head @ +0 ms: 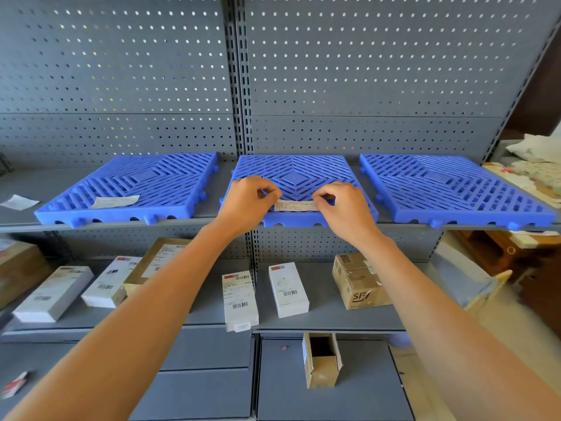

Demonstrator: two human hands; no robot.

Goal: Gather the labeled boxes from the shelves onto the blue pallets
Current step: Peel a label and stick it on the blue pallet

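Head view: three blue pallets sit on the upper shelf; both hands work at the middle pallet (299, 174). The left hand (247, 202) and right hand (343, 208) each pinch an end of a paper label (296, 205) lying on its front edge. The labeled boxes — white cartons (288, 289) and a brown carton (359, 281) — wait on the shelf below; they look light and stiff, best gripped by their long sides.

Three blue slatted pallets on upper shelf, side by side: left pallet (127, 189) carries a paper slip (114, 201); middle pallet (296, 174) has a slip (295, 205) at its front edge; right pallet (449, 189) bare. Lower shelf: white labeled boxes (239, 299) (288, 288) (53, 293) (110, 281), brown cartons (358, 281) (151, 262), lying flat.
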